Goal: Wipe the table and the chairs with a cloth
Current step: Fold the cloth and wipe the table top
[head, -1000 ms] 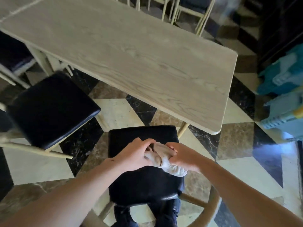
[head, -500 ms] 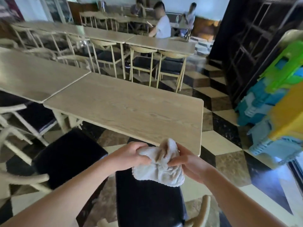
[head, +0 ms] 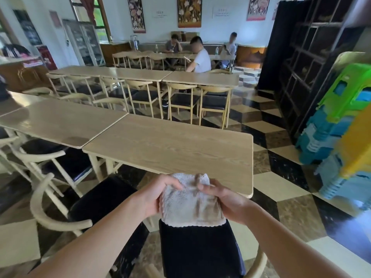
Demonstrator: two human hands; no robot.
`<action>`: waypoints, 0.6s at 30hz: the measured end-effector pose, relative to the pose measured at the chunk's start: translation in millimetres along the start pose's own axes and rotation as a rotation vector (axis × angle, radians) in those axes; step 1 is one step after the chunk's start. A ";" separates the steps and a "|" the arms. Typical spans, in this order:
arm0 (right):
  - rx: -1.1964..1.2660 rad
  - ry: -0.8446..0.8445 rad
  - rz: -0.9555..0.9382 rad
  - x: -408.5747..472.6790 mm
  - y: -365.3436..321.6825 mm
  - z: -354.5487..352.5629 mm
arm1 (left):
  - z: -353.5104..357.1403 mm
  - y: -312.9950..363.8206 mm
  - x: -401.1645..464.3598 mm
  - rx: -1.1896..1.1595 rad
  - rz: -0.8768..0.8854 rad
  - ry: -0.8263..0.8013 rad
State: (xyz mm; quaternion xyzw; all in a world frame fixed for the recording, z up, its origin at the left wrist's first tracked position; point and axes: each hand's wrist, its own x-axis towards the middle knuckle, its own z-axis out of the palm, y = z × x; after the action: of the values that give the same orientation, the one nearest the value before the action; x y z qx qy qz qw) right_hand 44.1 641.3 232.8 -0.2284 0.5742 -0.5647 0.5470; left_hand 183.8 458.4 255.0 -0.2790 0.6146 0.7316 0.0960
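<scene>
cloth [head: 190,201] gripped by fingers of 2 hands, left hand [head: 158,194] and right hand [head: 224,199] | bench [head: 172,147] just ahead of fingers; long axis left-right | hands equally near

The cloth [head: 190,201] hides part of each palm and the worktop's [head: 176,145] near edge, the stools [head: 341,125] at right are blurred, and the bottom edge cuts the chair [head: 200,249].
</scene>
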 end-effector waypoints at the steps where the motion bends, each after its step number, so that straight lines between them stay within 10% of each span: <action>1: -0.113 0.023 -0.030 0.0 -9.1 5.8 | -9.5 3.2 -3.7 0.019 0.011 0.001; 8: -0.886 -0.007 0.001 34.0 -69.5 52.8 | -93.0 35.4 -2.1 0.178 0.062 -0.119; 14: -0.302 0.055 0.038 111.0 -62.3 93.5 | -178.6 12.6 19.0 0.127 0.063 0.289; 18: 0.009 0.096 -0.057 155.2 -70.0 130.6 | -221.5 -14.9 18.0 -0.179 -0.298 0.100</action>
State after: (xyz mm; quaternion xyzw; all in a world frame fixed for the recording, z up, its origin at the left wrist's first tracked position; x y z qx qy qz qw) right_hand 88.9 434.6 269.2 -0.2147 0.5907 -0.5928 0.5036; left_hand 240.4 247.1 213.2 -0.4104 0.5028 0.7464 0.1474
